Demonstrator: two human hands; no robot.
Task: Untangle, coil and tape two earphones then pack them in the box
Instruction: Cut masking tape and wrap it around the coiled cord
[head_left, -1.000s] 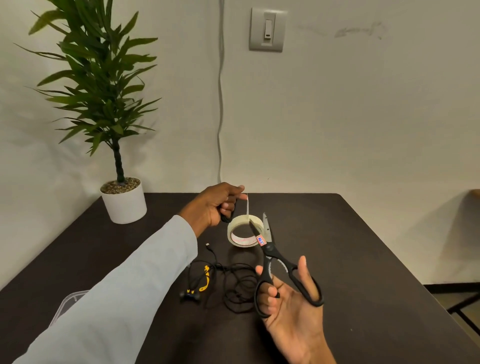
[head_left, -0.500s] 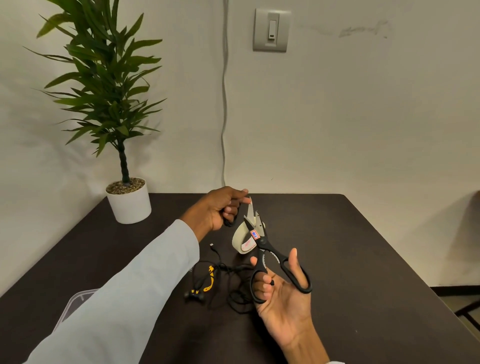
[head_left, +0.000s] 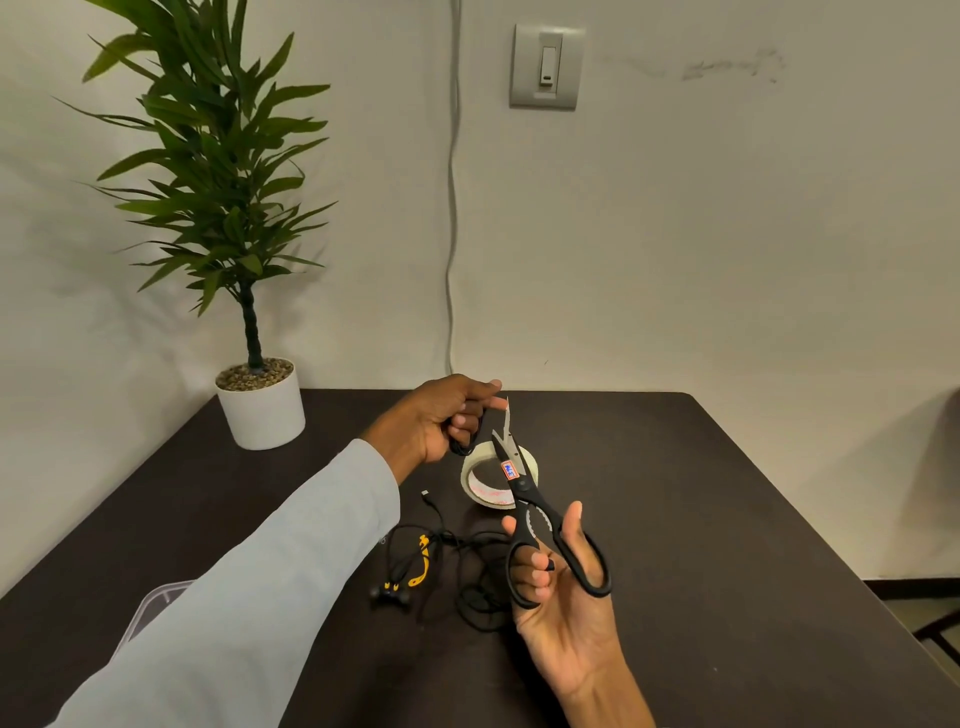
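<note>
Right hand (head_left: 563, 597) grip on scissors (head_left: 540, 514), blades at tape strip (head_left: 506, 413).

A long, loose, light grey sleeve (head_left: 249, 587) is worn on the left arm, down to the wrist. The right hand (head_left: 563, 613) and wrist are left bare.

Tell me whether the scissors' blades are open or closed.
Open: the scissors in the right hand show blade tips parted around the tape strip.

A single view is taken from head height, aimed forward and slightly down. The dark counter (head_left: 727, 519) is seen close below, the wall (head_left: 727, 234) behind it.
</note>
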